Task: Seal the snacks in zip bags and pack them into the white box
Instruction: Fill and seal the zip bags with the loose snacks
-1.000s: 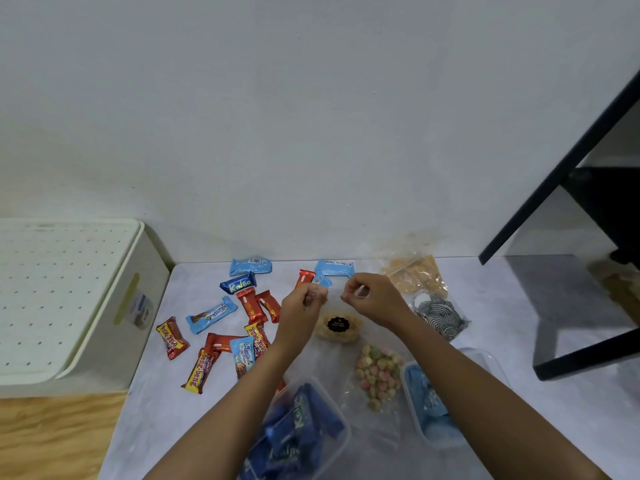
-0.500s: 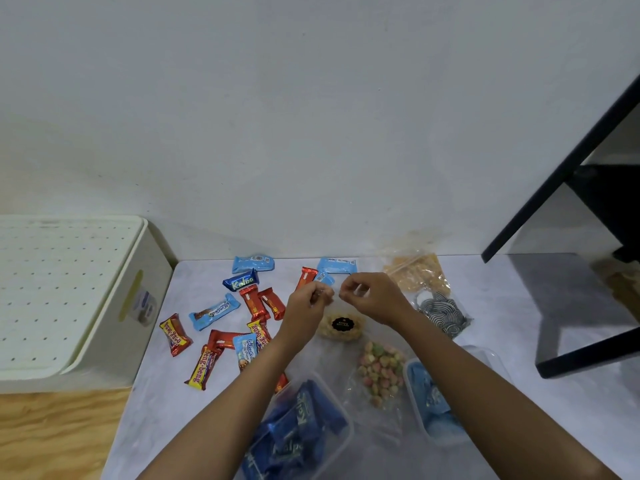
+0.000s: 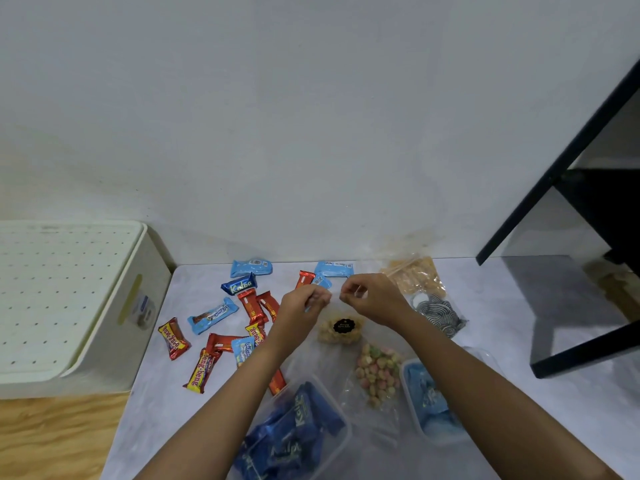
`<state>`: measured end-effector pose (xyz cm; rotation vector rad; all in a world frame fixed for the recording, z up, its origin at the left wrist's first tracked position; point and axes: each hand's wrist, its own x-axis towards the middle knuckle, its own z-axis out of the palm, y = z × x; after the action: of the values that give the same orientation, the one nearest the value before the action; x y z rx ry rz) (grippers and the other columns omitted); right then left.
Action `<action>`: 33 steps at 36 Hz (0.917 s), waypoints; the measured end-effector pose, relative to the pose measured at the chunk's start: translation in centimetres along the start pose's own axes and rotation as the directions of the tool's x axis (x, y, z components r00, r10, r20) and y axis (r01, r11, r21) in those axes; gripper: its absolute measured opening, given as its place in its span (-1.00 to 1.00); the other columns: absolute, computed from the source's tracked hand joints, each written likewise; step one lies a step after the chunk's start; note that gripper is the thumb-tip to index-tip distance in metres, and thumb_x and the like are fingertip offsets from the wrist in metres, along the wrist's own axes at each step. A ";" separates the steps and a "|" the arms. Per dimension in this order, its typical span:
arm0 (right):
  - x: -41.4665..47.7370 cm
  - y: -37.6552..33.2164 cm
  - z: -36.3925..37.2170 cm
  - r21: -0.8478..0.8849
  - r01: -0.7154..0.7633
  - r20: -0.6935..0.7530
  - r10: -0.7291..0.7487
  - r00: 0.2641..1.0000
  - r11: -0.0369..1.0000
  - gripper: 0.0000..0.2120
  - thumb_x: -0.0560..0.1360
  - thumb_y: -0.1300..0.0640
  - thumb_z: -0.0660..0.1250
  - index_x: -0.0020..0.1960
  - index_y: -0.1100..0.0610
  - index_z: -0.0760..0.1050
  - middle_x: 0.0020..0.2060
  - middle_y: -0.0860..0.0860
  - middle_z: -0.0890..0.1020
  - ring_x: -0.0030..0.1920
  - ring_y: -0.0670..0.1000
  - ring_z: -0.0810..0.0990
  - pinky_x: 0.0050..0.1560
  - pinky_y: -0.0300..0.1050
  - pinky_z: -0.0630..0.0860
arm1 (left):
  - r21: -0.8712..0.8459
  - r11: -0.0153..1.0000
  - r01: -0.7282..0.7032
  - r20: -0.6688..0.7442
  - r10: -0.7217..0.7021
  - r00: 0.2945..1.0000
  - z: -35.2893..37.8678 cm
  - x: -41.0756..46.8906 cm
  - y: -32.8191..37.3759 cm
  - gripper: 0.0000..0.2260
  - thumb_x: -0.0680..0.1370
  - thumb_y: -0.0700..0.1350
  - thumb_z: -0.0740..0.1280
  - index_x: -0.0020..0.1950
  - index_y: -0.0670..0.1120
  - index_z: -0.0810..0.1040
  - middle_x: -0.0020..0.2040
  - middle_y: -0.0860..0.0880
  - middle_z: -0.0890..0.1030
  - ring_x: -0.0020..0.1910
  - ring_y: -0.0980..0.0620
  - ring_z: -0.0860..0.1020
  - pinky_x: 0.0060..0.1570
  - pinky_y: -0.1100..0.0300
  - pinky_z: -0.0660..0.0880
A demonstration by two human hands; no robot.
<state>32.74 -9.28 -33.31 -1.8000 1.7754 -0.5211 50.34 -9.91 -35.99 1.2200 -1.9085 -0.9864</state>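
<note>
Snacks in bright wrappers lie scattered over a pale marbled tabletop [image 3: 485, 306] pushed against a white wall. Both bare hands meet above the middle of it, thumbs and fingers pinched together as if on the top edge of a clear zip bag [image 3: 341, 332]; the plastic is nearly invisible, so what each grip actually holds is hard to confirm. The left hand [image 3: 301, 306] and right hand [image 3: 372, 297] sit just apart. Below them, inside that clear film, is a pale yellow snack with a black round label whose print is too small to read. Left of the hands are red, yellow and blue bars [image 3: 213, 315], some partly hidden by the left forearm. Nearer the camera lie a bag of pastel puffs [image 3: 377, 374] and two clear tubs, one with dark blue packets [image 3: 294, 431], one with light blue ones [image 3: 429, 400], both partly covered by the arms. Toward the right back are bags of tan pieces [image 3: 415, 278] and grey swirled discs [image 3: 436, 313]. The white box [image 3: 69, 306] stands at the far left, lid on, cut off by the frame edge.
</note>
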 end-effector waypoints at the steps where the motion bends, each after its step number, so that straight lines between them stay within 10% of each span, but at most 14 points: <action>1: -0.1 0.0 0.0 -0.001 0.005 -0.001 -0.005 1.000 1.000 -0.93 0.41 0.03 0.38 -0.24 -0.02 0.56 -0.36 -0.23 0.54 -0.24 -0.13 0.57 0.14 0.13 0.45 | -0.001 1.000 0.008 0.001 -0.008 1.000 -0.1 0.0 0.0 -0.91 0.54 -0.24 0.28 -0.04 -0.17 0.58 -0.21 0.08 0.56 -0.18 0.17 0.52 -0.16 0.45 0.41; 33: -0.4 -1.3 1.0 -0.036 0.005 0.045 -0.003 0.999 0.999 -0.93 0.42 0.01 0.36 -0.18 -0.02 0.60 -0.26 -0.12 0.62 -0.15 -0.06 0.57 0.09 0.08 0.46 | -0.121 0.971 0.205 0.170 -0.183 0.968 -0.9 -0.7 0.1 -0.85 0.60 -0.15 0.18 0.04 -0.16 0.51 -0.12 -0.09 0.57 -0.14 0.08 0.52 -0.13 0.34 0.47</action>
<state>34.31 -8.77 -33.21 -1.8257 1.7616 -0.4495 51.25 -9.49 -35.57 1.2984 -1.8285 -1.3325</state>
